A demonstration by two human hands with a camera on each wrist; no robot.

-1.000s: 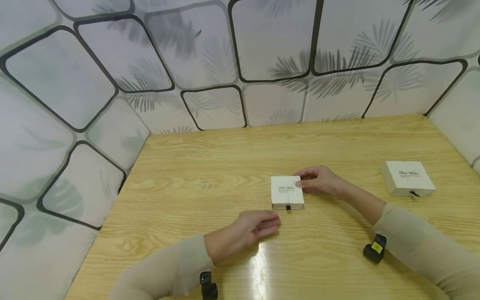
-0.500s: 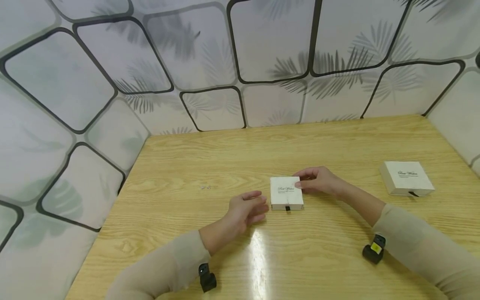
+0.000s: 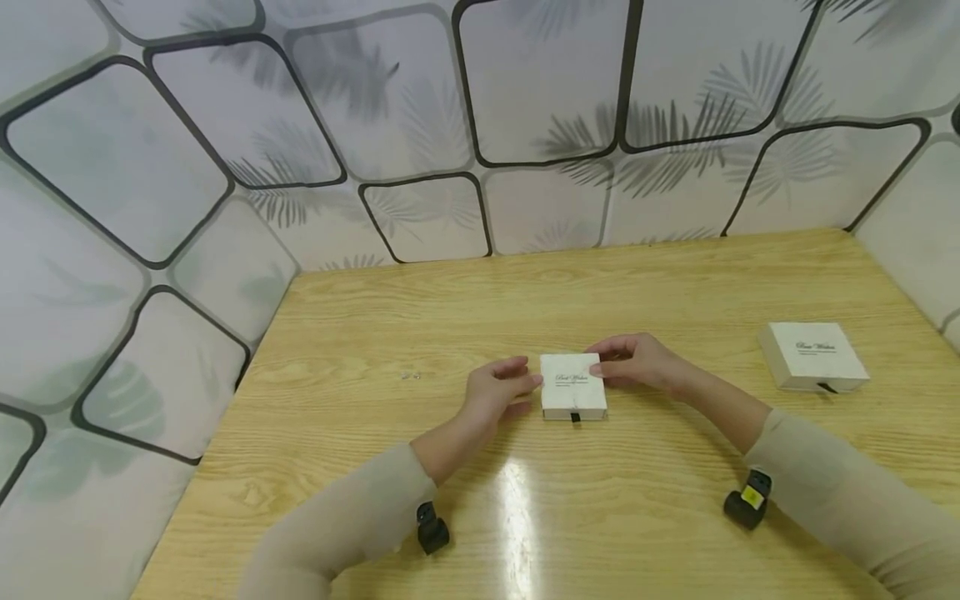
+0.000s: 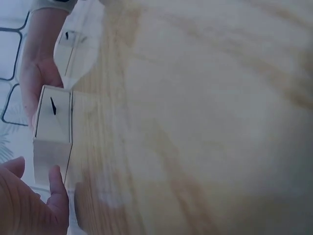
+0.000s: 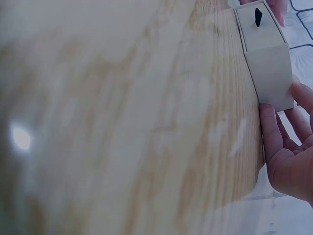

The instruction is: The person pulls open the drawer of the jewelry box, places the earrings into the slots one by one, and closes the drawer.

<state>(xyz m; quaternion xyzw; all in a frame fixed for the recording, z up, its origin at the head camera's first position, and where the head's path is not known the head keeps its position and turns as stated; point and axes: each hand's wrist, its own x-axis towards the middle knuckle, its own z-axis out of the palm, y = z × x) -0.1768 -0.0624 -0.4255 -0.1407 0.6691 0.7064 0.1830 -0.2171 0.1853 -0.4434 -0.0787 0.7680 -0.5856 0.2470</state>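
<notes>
While both hands point(image 3: 637, 360) flank white box point(image 3: 573, 385), script lettering unreadable.

White box point(image 3: 573, 385), black tab point(image 3: 576, 417)

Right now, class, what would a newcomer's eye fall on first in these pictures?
First, the small white box at the middle of the wooden table, with the left hand touching its left side and the right hand at its right side. Next, a second white box lying alone near the table's right edge.
</notes>
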